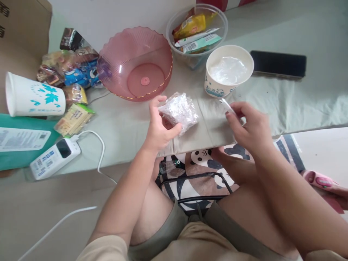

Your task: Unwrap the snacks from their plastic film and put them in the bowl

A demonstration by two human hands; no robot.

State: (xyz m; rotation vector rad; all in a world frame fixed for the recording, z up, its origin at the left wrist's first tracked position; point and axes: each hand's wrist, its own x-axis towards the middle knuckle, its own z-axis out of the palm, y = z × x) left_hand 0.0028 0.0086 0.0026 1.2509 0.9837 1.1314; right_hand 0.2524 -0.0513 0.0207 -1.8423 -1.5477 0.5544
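My left hand [159, 130] is closed around a bundle of crinkled clear plastic [181, 111], with the thumb in front and the fingers behind. It is held just above the near edge of the cloth-covered table. To the right, my right hand [251, 125] pinches a slim whitish strip [227, 106] between thumb and fingers; its kind is unclear, and its lower end is hidden by the hand. Just beyond that strip stands a paper cup [217, 87] with crumpled clear plastic [230, 69] inside. Behind my left hand is a pink, see-through bowl [116, 54] with nothing in it.
A clear tub [170, 29] of snack packets stands at the back, near a black phone [278, 64]. Leftward are wrapped snacks [78, 70], a paper cup on its side [35, 95], a green package [24, 141] and a white power bank [56, 157] with a cable [102, 145].
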